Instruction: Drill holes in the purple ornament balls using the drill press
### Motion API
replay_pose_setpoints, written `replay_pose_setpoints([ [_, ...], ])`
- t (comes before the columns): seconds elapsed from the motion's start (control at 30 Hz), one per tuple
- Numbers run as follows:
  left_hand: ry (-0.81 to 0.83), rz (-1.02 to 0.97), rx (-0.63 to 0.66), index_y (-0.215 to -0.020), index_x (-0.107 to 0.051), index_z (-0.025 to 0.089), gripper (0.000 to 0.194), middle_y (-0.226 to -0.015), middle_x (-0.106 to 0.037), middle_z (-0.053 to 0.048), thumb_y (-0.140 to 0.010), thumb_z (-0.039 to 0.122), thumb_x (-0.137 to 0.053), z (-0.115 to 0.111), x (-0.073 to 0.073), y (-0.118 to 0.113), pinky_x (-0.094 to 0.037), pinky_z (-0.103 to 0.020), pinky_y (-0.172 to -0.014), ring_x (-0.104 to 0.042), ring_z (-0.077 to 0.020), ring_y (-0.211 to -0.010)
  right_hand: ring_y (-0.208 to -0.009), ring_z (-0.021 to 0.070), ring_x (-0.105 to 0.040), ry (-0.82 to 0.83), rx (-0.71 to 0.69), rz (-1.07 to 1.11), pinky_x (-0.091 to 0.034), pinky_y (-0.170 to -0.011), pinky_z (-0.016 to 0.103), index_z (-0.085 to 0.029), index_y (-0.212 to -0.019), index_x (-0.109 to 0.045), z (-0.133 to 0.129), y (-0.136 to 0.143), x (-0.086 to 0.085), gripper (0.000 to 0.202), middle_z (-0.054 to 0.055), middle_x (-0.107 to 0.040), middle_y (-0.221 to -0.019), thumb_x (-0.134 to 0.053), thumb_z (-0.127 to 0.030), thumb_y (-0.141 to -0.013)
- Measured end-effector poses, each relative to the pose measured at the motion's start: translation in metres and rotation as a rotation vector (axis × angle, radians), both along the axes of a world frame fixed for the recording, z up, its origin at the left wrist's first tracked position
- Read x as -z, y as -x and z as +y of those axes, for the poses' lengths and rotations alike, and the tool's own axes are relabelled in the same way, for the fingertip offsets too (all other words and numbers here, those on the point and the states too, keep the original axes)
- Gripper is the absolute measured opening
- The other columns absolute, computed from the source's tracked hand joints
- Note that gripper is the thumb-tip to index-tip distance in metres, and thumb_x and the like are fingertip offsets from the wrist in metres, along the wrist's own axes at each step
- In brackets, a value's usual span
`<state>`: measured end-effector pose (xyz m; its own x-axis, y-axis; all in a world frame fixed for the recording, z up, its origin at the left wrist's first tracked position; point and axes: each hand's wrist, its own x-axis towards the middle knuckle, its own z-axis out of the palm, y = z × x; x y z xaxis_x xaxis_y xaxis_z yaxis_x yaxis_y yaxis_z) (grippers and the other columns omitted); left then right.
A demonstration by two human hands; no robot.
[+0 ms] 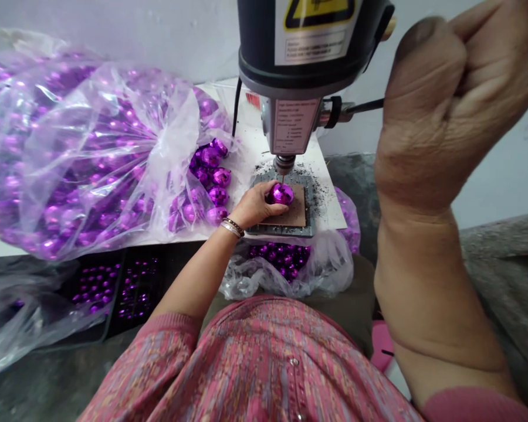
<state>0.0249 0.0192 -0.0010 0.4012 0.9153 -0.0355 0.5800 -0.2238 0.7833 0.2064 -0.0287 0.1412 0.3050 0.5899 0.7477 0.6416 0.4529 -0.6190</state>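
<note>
My left hand (260, 205) has its fingers and thumb closed round a shiny purple faceted ball (281, 194). The ball rests on a brown board (294, 218) over the grey base plate (310, 199) of a drill press (293, 126). Straight above the ball is the thin drill bit (283, 178); whether its tip touches the ball I cannot tell. Large and close at the upper right, my right hand (444, 88) is curled at the end of the press's black feed lever (365, 106). The lever's outer end is hidden by that hand.
A large clear plastic bag (92, 158) of purple balls fills the left of the white table (330, 205). Several loose balls (219, 196) lie near the base. Dark shavings surround the plate. Below the table edge are an open bag (330, 269) and dark crates (114, 293) holding more balls.
</note>
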Motion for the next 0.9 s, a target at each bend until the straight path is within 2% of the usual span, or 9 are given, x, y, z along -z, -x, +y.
replay_pose_setpoints([
  [0.17,-0.025,-0.007,0.010,-0.120,-0.070,0.015,0.049,-0.108,-0.076,-0.004,-0.074,0.028,-0.082,0.002,0.004,0.002,-0.051,-0.030,-0.092,-0.067,-0.0208,-0.100,-0.072,0.0005,-0.037,-0.067,0.048,-0.062,-0.036,-0.076,0.019,-0.016,-0.073,-0.033,-0.007,-0.003,0.021,0.026,-0.001,-0.039,-0.073,-0.046,-0.026,-0.093],
  [0.3,-0.058,0.023,0.015,-0.122,-0.070,0.016,0.051,-0.114,-0.075,-0.006,-0.075,0.029,-0.082,0.003,0.007,0.003,-0.050,-0.033,-0.098,-0.066,-0.0223,-0.105,-0.070,-0.0001,-0.041,-0.208,0.038,-0.132,-0.037,-0.070,0.017,-0.014,-0.076,-0.045,-0.006,-0.008,0.043,0.024,-0.001,-0.043,-0.074,-0.046,-0.027,-0.096],
  [0.4,-0.090,0.037,0.003,-0.123,-0.070,0.017,0.050,-0.116,-0.075,-0.006,-0.075,0.030,-0.082,0.002,0.007,0.002,-0.050,-0.034,-0.100,-0.066,-0.0230,-0.106,-0.072,-0.0011,-0.043,-0.242,0.046,-0.152,-0.037,-0.071,0.017,-0.012,-0.080,-0.051,-0.006,-0.009,0.054,0.029,-0.001,-0.046,-0.076,-0.044,-0.032,-0.100],
  [0.6,-0.081,0.013,0.019,-0.113,-0.072,0.014,0.040,-0.106,-0.075,-0.005,-0.078,0.029,-0.081,0.000,0.004,0.002,-0.050,-0.031,-0.092,-0.065,-0.0211,-0.098,-0.073,-0.0024,-0.044,-0.316,0.090,-0.160,-0.037,-0.072,0.016,-0.012,-0.084,-0.053,-0.004,-0.008,0.065,0.032,-0.002,-0.049,-0.078,-0.043,-0.035,-0.103],
  [0.77,-0.072,-0.016,0.004,-0.114,-0.072,0.015,0.040,-0.106,-0.075,-0.004,-0.076,0.025,-0.082,-0.001,0.006,0.001,-0.049,-0.030,-0.093,-0.065,-0.0211,-0.100,-0.069,-0.0001,-0.043,-0.384,0.094,-0.162,-0.034,-0.068,0.019,-0.013,-0.083,-0.054,0.000,-0.009,0.078,0.031,-0.001,-0.047,-0.074,-0.042,-0.034,-0.103],
  [0.9,-0.060,-0.014,-0.014,-0.116,-0.071,0.017,0.042,-0.109,-0.075,-0.003,-0.076,0.026,-0.082,-0.002,0.008,0.001,-0.049,-0.031,-0.094,-0.065,-0.0212,-0.101,-0.073,0.0026,-0.047,-0.400,0.118,-0.149,-0.038,-0.071,0.022,-0.013,-0.085,-0.054,0.003,-0.008,0.090,0.032,0.000,-0.050,-0.078,-0.042,-0.038,-0.102],
])
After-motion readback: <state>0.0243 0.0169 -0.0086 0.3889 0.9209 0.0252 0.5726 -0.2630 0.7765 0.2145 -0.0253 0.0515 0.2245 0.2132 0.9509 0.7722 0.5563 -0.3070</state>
